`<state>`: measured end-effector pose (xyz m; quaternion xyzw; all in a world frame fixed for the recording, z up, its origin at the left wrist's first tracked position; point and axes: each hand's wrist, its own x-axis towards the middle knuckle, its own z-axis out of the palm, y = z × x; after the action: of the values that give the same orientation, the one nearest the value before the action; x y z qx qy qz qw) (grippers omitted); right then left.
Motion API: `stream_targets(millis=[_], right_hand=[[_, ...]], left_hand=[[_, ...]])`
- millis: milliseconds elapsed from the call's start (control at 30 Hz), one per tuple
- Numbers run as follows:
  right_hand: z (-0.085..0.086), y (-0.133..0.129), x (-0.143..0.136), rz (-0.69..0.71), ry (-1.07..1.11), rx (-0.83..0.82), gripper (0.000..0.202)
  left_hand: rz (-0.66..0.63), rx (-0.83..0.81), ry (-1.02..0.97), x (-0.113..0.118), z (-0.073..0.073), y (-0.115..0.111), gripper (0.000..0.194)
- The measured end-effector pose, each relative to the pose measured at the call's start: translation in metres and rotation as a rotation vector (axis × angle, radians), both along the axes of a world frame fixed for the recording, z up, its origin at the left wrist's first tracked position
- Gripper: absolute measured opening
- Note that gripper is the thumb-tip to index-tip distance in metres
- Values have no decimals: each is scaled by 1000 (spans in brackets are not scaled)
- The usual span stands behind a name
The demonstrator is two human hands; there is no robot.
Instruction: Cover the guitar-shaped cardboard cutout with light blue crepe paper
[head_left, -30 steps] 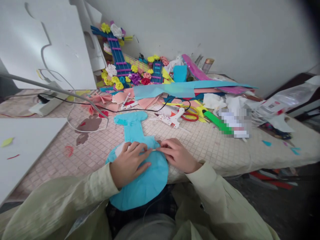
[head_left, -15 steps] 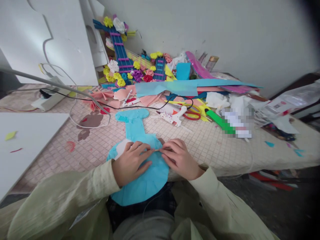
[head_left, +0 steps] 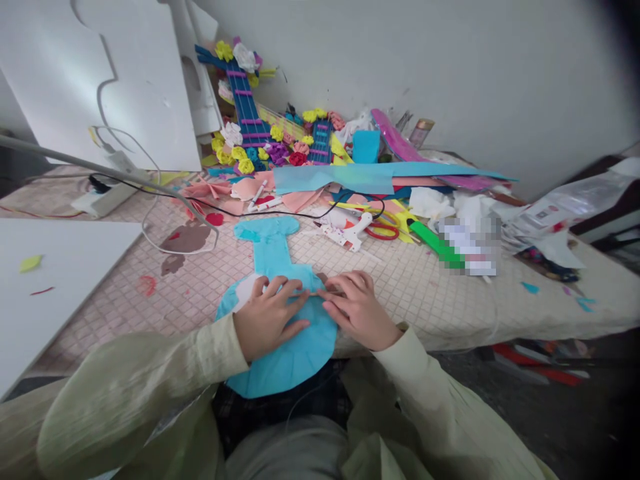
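Note:
A flat guitar shape (head_left: 300, 363) covered in light blue crepe paper lies at the table's front edge, its neck (head_left: 273, 250) pointing away from me. White shows through at its upper left. My left hand (head_left: 273, 313) rests on the body, fingers spread and pressing down, thumb apart from the index finger. Opposite it, my right hand (head_left: 357, 310) has its fingers drawn together at the right edge of the body. A thin, pale strip (head_left: 314, 294) runs between the two sets of fingertips, and the right fingers pinch its end. Whether it is paper or a fold I cannot tell.
Beyond the neck lie a white glue gun (head_left: 347, 233), red-handled scissors (head_left: 383, 230) and a green-handled tool (head_left: 435, 243). Blue crepe strips (head_left: 335, 179) and flower-decorated guitars (head_left: 245, 100) are piled at the back. A white board (head_left: 65, 280) is at left; a cable (head_left: 215, 205) crosses the table.
The view has shifted slightly. Both hands stay at nearly the same place on the blue guitar shape, with the fingertips still meeting around the thin strip.

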<state>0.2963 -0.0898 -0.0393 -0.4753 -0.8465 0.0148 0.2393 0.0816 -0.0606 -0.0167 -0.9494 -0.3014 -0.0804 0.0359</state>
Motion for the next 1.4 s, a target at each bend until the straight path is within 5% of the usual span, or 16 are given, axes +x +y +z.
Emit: stream_targets(millis=[333,567,933,1400], right_hand=[[-3,9,-2,-92,-146,-21,37],[0,7,-4,-3,-95,-15,35],[2,24,-8,-44,-144,5,36],[-3,34,-16,-132,-248,-47,50]], left_hand=[[41,141,64,3,-11,10,60],[9,158,69,5,-11,19,69],[31,-11,84,-3,7,18,59],[39,51,84,7,-9,42,62]])
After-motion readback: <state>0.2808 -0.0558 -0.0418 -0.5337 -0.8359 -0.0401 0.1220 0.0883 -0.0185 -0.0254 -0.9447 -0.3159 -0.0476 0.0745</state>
